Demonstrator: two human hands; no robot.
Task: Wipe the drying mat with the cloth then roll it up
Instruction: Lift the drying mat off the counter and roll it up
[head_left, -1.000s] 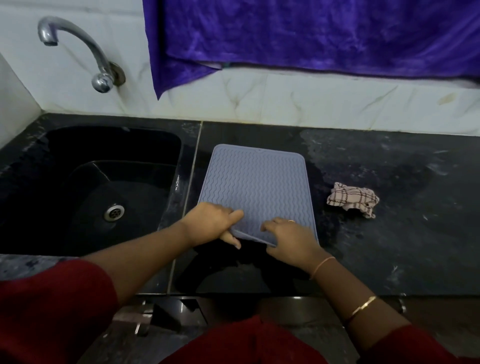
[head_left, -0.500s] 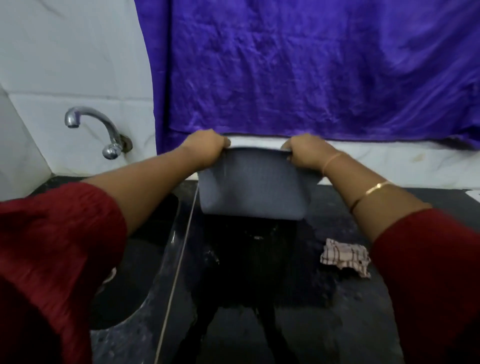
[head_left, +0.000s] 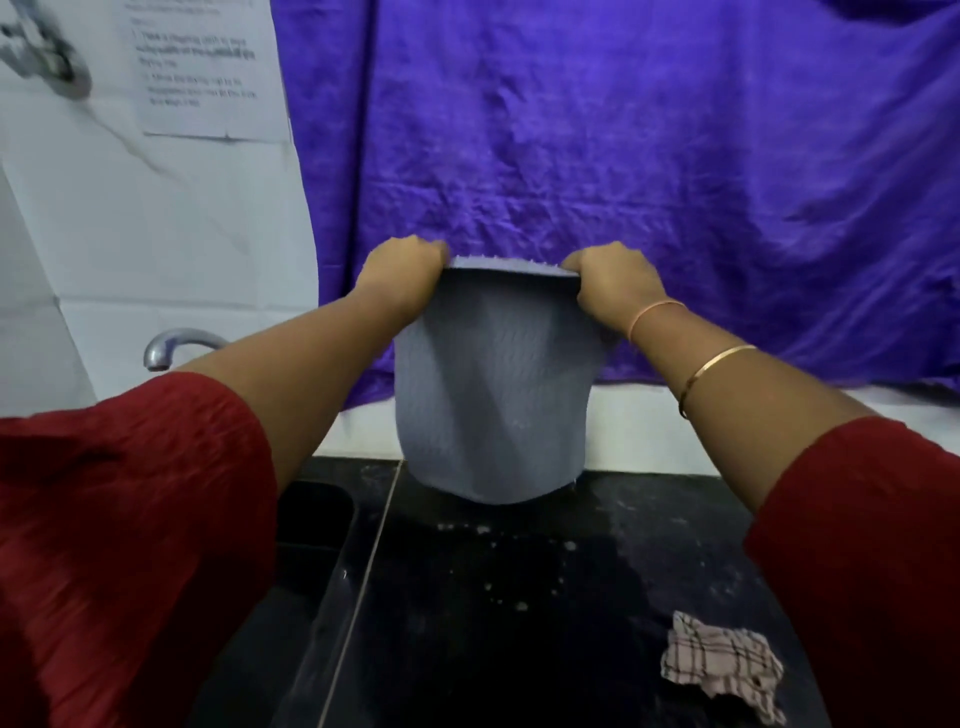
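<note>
Clearly the drying mat (head_left: 493, 405) was off the bench (head_left: 519, 623) at this moment, hanging upright in front of the purple fabric (head_left: 623, 156) on the wall. The left hand (head_left: 402, 267) gripped its top left corner and the right hand (head_left: 613, 283) its top right corner, the fingers of both curled over the upper edge. The sheet bowed and creased between them and draped down under its own weight. Its lower edge curved above the back of the bench, and whether it touched the surface could not be told.

From that sag, the mat looked light, soft and floppy, more like thin rubber than a stiff board. The small nubs along the top edge suggested a ridged face that should give fingers some purchase. Pale droplets on the dark bench below hinted that it was wet, so it could be slippery in a loose pinch.

The two corners of one short edge seemed the right places to hold it for carrying. For rolling, it would probably need laying flat first, with both hands spread along one short edge so the roll starts straight.

The checked cloth (head_left: 722, 662) lay crumpled on the bench near the right forearm, well apart from the mat, with no hand on it.
</note>
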